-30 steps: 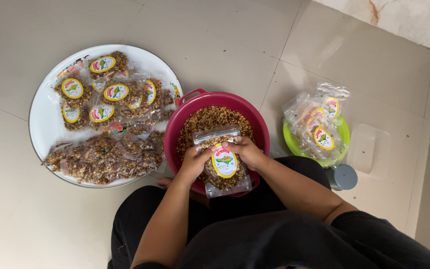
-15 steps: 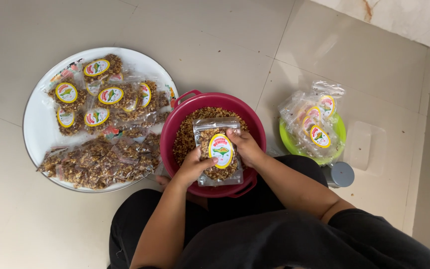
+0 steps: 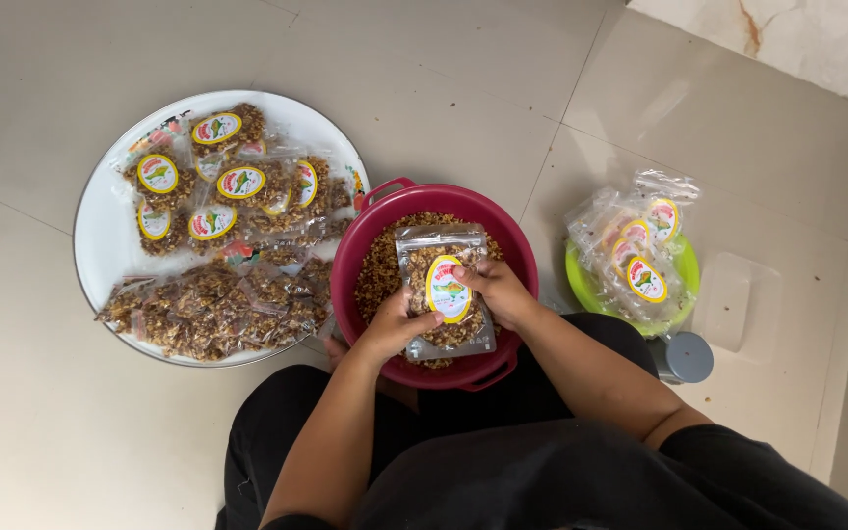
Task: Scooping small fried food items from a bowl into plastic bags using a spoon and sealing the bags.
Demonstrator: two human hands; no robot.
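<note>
Clear pouch point(image 3: 447, 291), filled, gripped by left hand point(image 3: 397, 326) and right hand point(image 3: 500, 292) over red bowl point(image 3: 385, 221). Many filled pouches on tray point(image 3: 100, 236); empties on green plate point(image 3: 677, 304); bowl holds more mix.

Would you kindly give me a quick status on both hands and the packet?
Left hand and right hand both grip the clear snack packet. Packet over the red basin. Nothing obstructing.

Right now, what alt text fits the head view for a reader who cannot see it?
Both hands, left hand and right hand, hold a clear labelled snack packet over a red basin of brown crumbly snack. A white round tray of filled packets lies on the floor at left, and a green bowl of packets at right.
</note>
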